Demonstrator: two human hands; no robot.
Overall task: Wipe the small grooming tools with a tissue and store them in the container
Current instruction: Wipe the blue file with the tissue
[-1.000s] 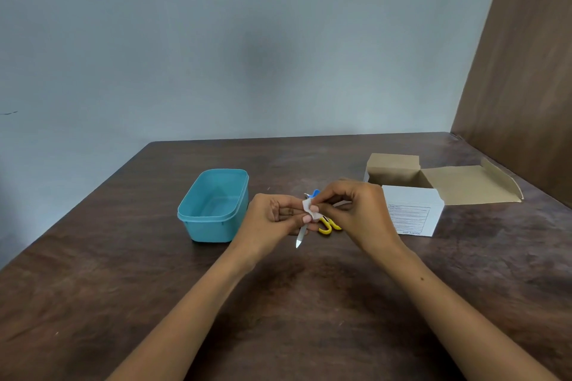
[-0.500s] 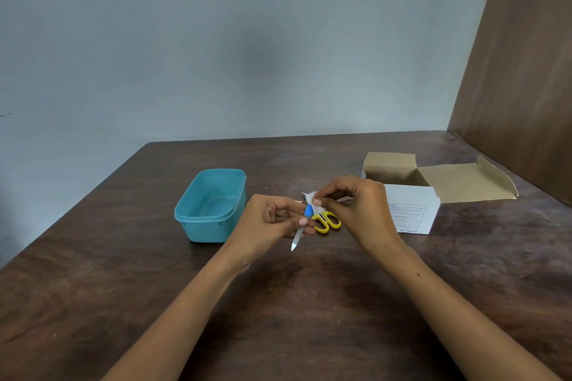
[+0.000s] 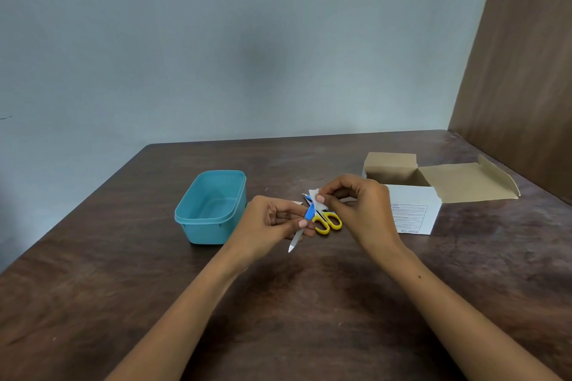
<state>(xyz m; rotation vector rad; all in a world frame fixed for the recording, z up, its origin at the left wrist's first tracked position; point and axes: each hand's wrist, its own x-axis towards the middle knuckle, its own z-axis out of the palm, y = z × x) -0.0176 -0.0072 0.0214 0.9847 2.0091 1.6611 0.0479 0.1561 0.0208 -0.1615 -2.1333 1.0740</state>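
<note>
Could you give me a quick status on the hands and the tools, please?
Left hand holds blue-and-white tool; right hand pinches tissue on it. Yellow scissors on table just behind. Teal container empty, unobstructed.

Your container (image 3: 211,206) sits on the table (image 3: 93,288) left of your hands, and the open cardboard box (image 3: 411,192) is off to the right, a bit further back. The scissors (image 3: 328,221) lie on the table between your left hand (image 3: 272,223) and right hand (image 3: 359,207), with the tissue (image 3: 316,197) held just above them.
</note>
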